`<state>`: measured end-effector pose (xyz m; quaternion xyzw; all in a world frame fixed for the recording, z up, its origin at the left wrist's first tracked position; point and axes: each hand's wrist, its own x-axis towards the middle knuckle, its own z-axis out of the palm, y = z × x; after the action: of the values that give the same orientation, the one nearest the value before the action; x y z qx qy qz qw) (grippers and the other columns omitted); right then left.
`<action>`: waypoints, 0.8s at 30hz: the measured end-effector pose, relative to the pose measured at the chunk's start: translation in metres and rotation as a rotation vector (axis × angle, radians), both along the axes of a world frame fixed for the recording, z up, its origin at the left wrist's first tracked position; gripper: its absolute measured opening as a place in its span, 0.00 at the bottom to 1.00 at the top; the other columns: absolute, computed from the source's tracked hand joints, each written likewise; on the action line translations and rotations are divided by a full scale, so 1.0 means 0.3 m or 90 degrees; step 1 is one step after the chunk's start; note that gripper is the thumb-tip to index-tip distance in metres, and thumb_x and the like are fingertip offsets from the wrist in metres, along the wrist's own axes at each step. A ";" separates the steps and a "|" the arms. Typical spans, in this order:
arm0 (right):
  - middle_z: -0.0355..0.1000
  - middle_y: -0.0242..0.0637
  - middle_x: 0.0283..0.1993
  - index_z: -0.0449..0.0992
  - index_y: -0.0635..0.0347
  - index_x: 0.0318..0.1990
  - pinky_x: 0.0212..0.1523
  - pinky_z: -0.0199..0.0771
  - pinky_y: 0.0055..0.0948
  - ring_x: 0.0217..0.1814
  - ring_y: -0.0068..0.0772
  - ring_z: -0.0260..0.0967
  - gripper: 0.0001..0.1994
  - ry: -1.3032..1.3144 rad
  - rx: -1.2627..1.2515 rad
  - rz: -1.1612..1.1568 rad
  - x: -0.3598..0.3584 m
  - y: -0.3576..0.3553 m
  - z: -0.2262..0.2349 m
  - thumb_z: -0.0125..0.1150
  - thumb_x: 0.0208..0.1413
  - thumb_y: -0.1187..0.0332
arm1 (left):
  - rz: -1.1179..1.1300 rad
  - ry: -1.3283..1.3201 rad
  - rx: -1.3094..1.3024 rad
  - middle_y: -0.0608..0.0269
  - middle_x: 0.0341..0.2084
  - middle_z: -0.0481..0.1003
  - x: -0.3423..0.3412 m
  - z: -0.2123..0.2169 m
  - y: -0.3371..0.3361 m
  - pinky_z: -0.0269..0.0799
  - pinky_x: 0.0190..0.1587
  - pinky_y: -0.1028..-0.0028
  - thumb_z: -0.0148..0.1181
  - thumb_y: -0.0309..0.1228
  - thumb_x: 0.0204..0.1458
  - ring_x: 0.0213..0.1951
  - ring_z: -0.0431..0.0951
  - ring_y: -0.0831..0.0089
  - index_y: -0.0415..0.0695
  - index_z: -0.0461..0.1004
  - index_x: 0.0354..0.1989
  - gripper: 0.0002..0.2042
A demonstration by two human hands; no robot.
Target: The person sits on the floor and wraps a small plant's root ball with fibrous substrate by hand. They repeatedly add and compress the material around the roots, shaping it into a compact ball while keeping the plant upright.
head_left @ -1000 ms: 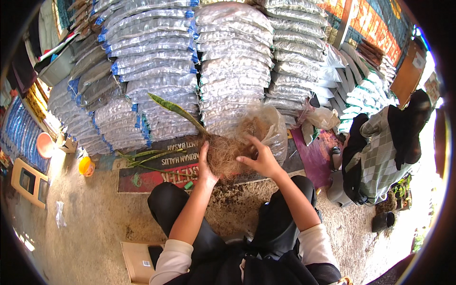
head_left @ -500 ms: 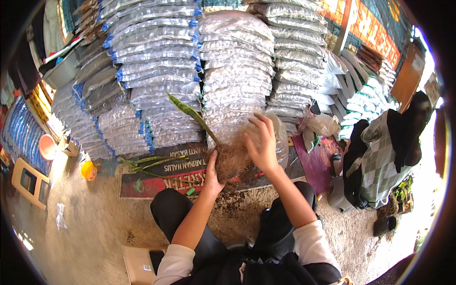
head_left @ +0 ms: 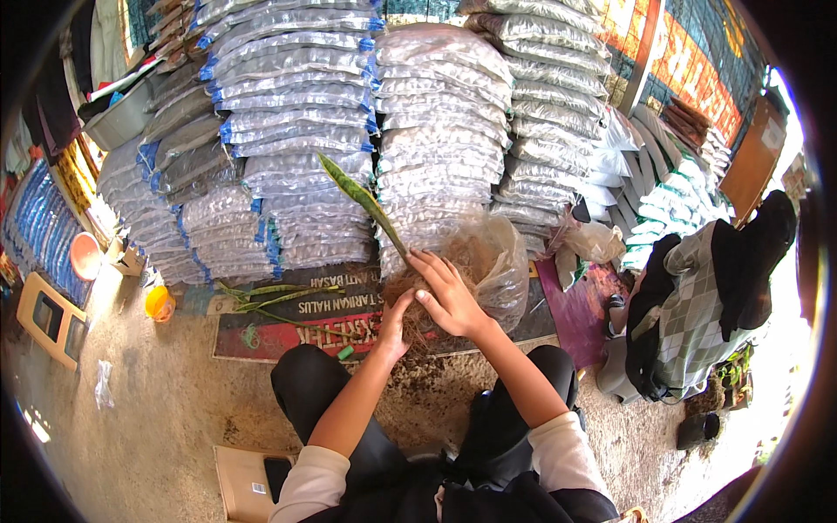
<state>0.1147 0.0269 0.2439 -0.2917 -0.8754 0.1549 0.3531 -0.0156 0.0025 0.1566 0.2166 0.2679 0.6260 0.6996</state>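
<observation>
A snake plant leaf [head_left: 362, 202], green with yellow edges, stands tilted out of a ball of brown coconut fibre [head_left: 399, 288] between my hands. My left hand [head_left: 394, 329] cups the near left side of the ball, thumb up. My right hand [head_left: 449, 296] lies over its top and right side, fingers stretched together and pressed on the fibre. The two hands nearly meet, and much of the ball is hidden under them. Just beyond my right hand sits a clear plastic bag [head_left: 504, 275] with loose brown fibre [head_left: 468, 253] at its mouth.
Cut snake plant leaves [head_left: 279, 301] and a green roll [head_left: 346, 352] lie on the printed mat [head_left: 261, 336]. Tall stacks of filled bags [head_left: 440, 131] rise behind. At left are an orange cup [head_left: 159, 304] and a stool [head_left: 52, 318]; at right, a draped checked cloth [head_left: 693, 305].
My right hand has come left and down, from the fibre's far right side onto the ball beside my left hand. The bag with loose fibre now shows more clearly.
</observation>
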 end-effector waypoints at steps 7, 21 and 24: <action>0.64 0.47 0.51 0.71 0.63 0.43 0.54 0.60 0.41 0.53 0.47 0.62 0.17 0.207 0.133 -0.141 0.061 -0.099 0.009 0.62 0.42 0.72 | -0.018 -0.049 -0.086 0.60 0.43 0.72 -0.019 0.065 0.003 0.71 0.47 0.65 0.49 0.48 0.52 0.44 0.74 0.67 0.43 0.67 0.49 0.23; 0.66 0.35 0.51 0.75 0.58 0.37 0.55 0.54 0.50 0.55 0.42 0.61 0.11 -0.024 0.150 -0.041 0.039 -0.205 -0.060 0.62 0.42 0.74 | -0.037 -0.174 -0.039 0.62 0.39 0.73 -0.004 0.094 -0.016 0.71 0.42 0.67 0.46 0.49 0.52 0.40 0.74 0.67 0.45 0.69 0.46 0.21; 0.65 0.42 0.51 0.75 0.59 0.39 0.57 0.54 0.46 0.56 0.46 0.60 0.12 0.088 0.096 -0.077 0.060 -0.230 -0.029 0.62 0.44 0.73 | -0.023 -0.182 -0.024 0.61 0.40 0.73 -0.020 0.104 -0.022 0.71 0.43 0.65 0.46 0.49 0.52 0.40 0.74 0.66 0.45 0.69 0.47 0.22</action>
<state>0.1325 -0.0421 0.2352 -0.3048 -0.8389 0.0867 0.4426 -0.0217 -0.0040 0.1878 0.1163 0.1733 0.6327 0.7457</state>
